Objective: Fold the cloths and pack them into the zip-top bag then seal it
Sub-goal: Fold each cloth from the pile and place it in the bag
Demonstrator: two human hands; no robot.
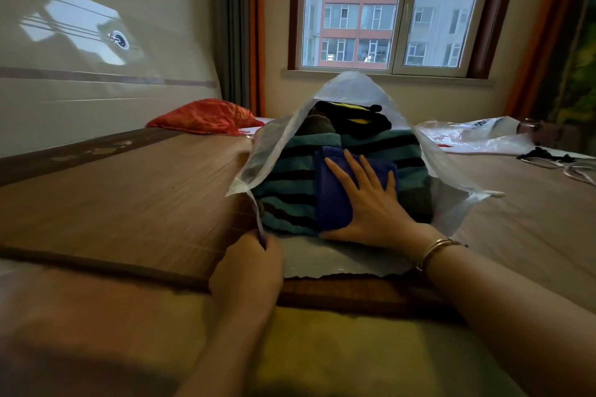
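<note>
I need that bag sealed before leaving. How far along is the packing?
Folded cloths, striped teal and black-yellow, already sit inside the zip-top bag. The right hand presses a blue cloth in while the left hand holds the mouth open. Sealing remains.

The large clear plastic zip-top bag (351,90) is thin and half-transparent, with a soft shine and many wrinkles. Inside it, the teal and black striped cloth (290,171) looks like a knitted or towel-like fabric, matt and a little fuzzy. The folded dark blue cloth (332,203) on top of it is also matt and soft. The brown woven bamboo mat (145,196) on the bed is smooth with fine lines and a light gloss. The red-orange cushion (206,116) has a satin-like, shiny fabric. A thin gold-coloured metal bangle (435,250) on the wrist is polished. The second crumpled clear plastic bag (477,135) is glossy.
</note>
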